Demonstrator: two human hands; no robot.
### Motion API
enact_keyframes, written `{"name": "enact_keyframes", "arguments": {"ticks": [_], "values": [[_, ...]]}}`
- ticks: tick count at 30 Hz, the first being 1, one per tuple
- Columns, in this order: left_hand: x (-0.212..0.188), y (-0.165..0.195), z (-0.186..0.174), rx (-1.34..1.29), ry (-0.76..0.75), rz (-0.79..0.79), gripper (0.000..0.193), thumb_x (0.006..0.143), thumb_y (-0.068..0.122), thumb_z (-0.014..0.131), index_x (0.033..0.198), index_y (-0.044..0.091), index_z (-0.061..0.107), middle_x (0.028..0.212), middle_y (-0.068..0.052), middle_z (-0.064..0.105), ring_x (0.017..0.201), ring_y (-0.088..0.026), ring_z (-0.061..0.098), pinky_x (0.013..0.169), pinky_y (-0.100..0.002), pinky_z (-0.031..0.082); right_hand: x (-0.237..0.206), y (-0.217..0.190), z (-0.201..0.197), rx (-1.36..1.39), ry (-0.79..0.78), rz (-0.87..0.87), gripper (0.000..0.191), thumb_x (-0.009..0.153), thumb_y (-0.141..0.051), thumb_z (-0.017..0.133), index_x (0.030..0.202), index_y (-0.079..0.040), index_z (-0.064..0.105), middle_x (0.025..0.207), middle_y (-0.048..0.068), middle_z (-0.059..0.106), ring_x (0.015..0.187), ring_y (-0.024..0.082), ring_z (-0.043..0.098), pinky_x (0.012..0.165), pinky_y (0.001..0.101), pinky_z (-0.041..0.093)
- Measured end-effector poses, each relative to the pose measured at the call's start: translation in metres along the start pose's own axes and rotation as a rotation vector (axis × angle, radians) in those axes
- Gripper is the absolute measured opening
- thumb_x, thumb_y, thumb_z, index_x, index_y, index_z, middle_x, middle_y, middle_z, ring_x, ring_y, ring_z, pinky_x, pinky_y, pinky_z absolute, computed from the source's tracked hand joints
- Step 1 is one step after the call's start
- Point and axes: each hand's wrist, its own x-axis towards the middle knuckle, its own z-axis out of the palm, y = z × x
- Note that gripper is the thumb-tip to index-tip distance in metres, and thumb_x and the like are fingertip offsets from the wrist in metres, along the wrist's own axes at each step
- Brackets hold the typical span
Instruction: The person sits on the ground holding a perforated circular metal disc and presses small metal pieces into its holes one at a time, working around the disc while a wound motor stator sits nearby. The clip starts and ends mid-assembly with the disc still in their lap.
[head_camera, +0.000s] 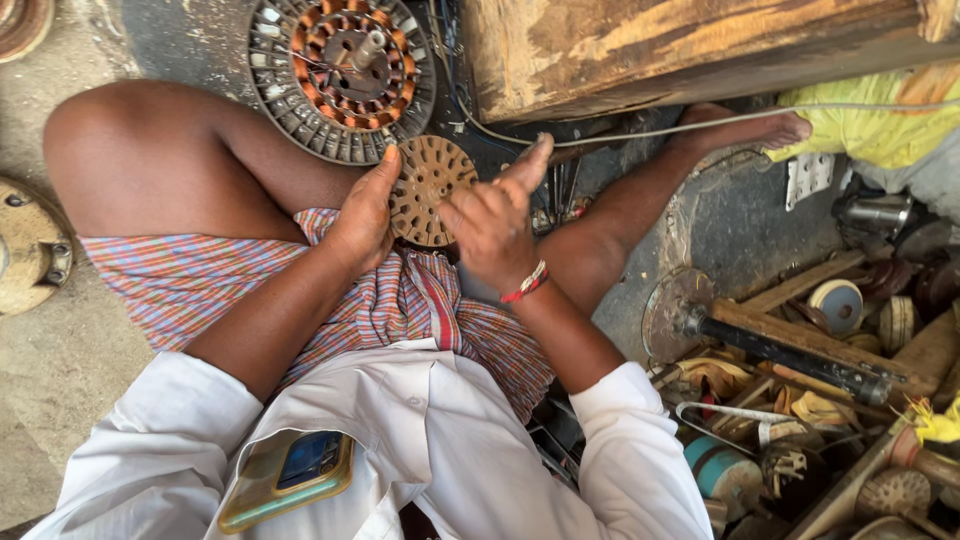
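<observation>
Rust-brown slotted metal disc (430, 190) stands upright between both hands: the left hand (362, 215) grips its left edge, while the right hand (492, 225), fingers curled and thumb raised, touches its right side. Beyond them lies a copper-wound stator (342, 75).

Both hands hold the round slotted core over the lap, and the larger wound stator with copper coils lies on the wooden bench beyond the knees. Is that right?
Not quite. The head view shows the left hand and right hand holding the slotted core, but the wound stator lies on the ground beyond the knees, beside the wooden bench, not on it.
</observation>
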Motion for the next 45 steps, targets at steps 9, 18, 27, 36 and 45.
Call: {"name": "enact_keyframes", "arguments": {"ticks": [9, 18, 27, 36, 45], "values": [[0.000, 0.003, 0.002, -0.012, 0.011, 0.009, 0.059, 0.104, 0.050, 0.048, 0.135, 0.000, 0.056, 0.130, -0.015, 0.067, 0.118, -0.026, 0.066, 0.104, -0.041, 0.054, 0.006, 0.007, -0.002, 0.014, 0.018, -0.029, 0.017, 0.089, -0.010, 0.067, 0.105, -0.006, 0.073, 0.108, 0.004, 0.066, 0.097, 0.021, 0.060, 0.093, 0.0415, 0.040], [-0.001, 0.000, 0.003, -0.012, 0.046, 0.022, 0.058, 0.104, 0.050, 0.048, 0.133, 0.001, 0.059, 0.130, -0.015, 0.067, 0.116, -0.025, 0.067, 0.103, -0.040, 0.055, 0.000, 0.007, 0.000, -0.004, 0.017, -0.022, 0.021, 0.086, -0.006, 0.067, 0.106, -0.008, 0.073, 0.106, 0.002, 0.066, 0.097, 0.021, 0.061, 0.095, 0.0427, 0.040], [0.004, 0.006, 0.006, -0.038, 0.116, -0.051, 0.059, 0.102, 0.052, 0.047, 0.129, 0.001, 0.060, 0.125, -0.017, 0.068, 0.109, -0.028, 0.068, 0.097, -0.042, 0.057, 0.002, 0.004, 0.002, 0.005, 0.059, -0.021, 0.019, 0.092, -0.009, 0.068, 0.109, -0.009, 0.074, 0.109, 0.001, 0.066, 0.099, 0.020, 0.060, 0.094, 0.0420, 0.040], [0.003, 0.005, 0.007, -0.023, 0.047, 0.026, 0.057, 0.103, 0.051, 0.051, 0.130, 0.002, 0.060, 0.124, -0.015, 0.070, 0.109, -0.025, 0.070, 0.096, -0.041, 0.059, -0.002, 0.010, 0.002, -0.043, 0.008, -0.083, 0.022, 0.089, -0.010, 0.069, 0.110, -0.011, 0.074, 0.110, 0.001, 0.065, 0.102, 0.021, 0.060, 0.097, 0.0453, 0.040], [0.016, 0.003, 0.018, -0.011, 0.029, 0.067, 0.057, 0.101, 0.052, 0.053, 0.124, 0.001, 0.067, 0.116, -0.012, 0.074, 0.101, -0.021, 0.073, 0.092, -0.037, 0.059, 0.005, 0.033, 0.004, -0.078, -0.039, -0.073, 0.014, 0.087, -0.011, 0.065, 0.096, -0.017, 0.074, 0.099, 0.000, 0.064, 0.099, 0.024, 0.061, 0.098, 0.0477, 0.038]]}}
